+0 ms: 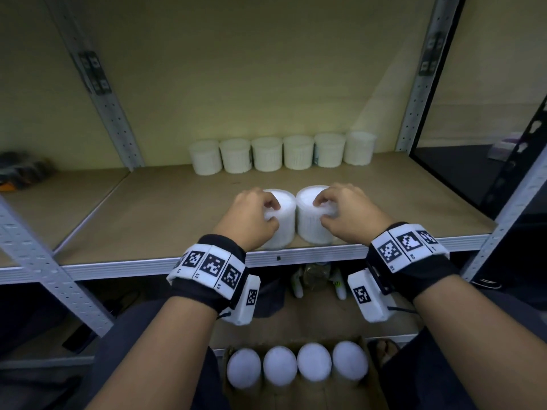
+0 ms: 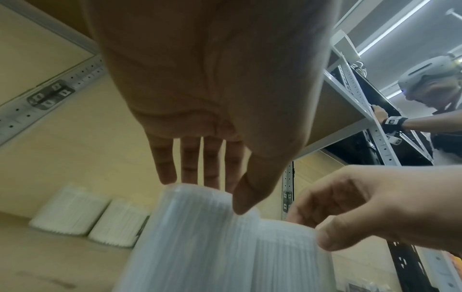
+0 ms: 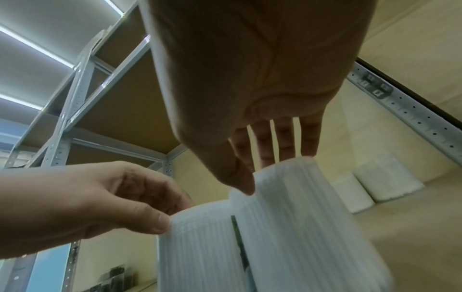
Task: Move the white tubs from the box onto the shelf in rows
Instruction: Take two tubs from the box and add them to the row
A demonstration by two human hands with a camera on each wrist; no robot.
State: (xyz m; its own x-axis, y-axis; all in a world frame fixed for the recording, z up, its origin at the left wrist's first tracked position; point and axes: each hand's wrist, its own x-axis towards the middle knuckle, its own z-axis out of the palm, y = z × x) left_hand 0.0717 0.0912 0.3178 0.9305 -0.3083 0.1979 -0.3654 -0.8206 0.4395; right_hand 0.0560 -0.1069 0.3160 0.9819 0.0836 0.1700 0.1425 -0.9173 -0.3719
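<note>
Two tubs [image 1: 299, 220] grasped, one per hand (left hand [image 1: 251, 216], right hand [image 1: 349, 213]); we should slide them back squarely against the rear row [image 1: 281, 155]

Round white tubs [image 1: 284, 214]: translucent plastic, finely ribbed walls, slight sheen. Tan shelf board [image 1: 165, 214]: matt wood-fibre, smooth. Grey perforated uprights [image 1: 414, 113]: painted metal, satin. Brown box [image 1: 299, 392]: matt cardboard. Black wristbands [image 1: 207, 291]: cloth.

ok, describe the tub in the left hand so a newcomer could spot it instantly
On the wooden shelf, two tubs stand side by side at the front edge, apart from the back row of six. It is the left tub, gripped from above by the left hand.
</note>
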